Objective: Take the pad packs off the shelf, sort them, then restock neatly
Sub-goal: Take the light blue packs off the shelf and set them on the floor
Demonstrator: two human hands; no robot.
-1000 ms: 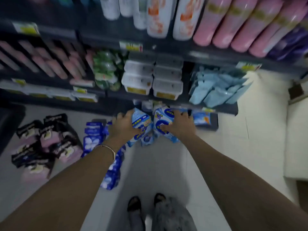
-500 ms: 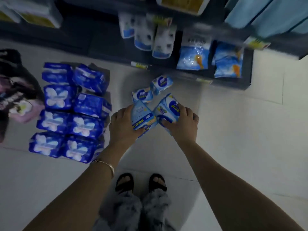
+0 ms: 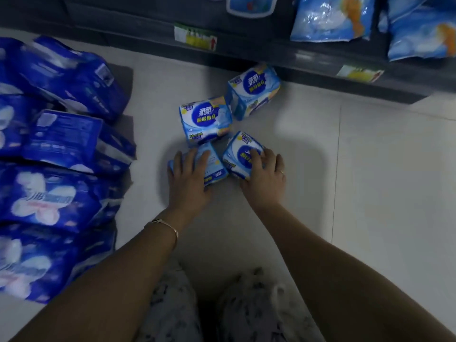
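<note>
Nearest, by the person's knees, the left hand (image 3: 188,178) grips a small light-blue pack (image 3: 214,169) on the floor (image 3: 370,169). The right hand (image 3: 265,176) curls over a twin pack (image 3: 238,154) touching it. Just beyond lie two matching packs (image 3: 206,119). Dark-blue packs (image 3: 61,144) are heaped at the left. The far shelf (image 3: 308,61) holds paler bags (image 3: 330,18), so unloading seems unfinished and restocking not begun.

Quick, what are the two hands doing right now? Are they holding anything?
Left hand: closed, fingers laid over a light-blue pad pack, thumb at its near edge.
Right hand: closed, fingers curled over the neighbouring pad pack.
</note>
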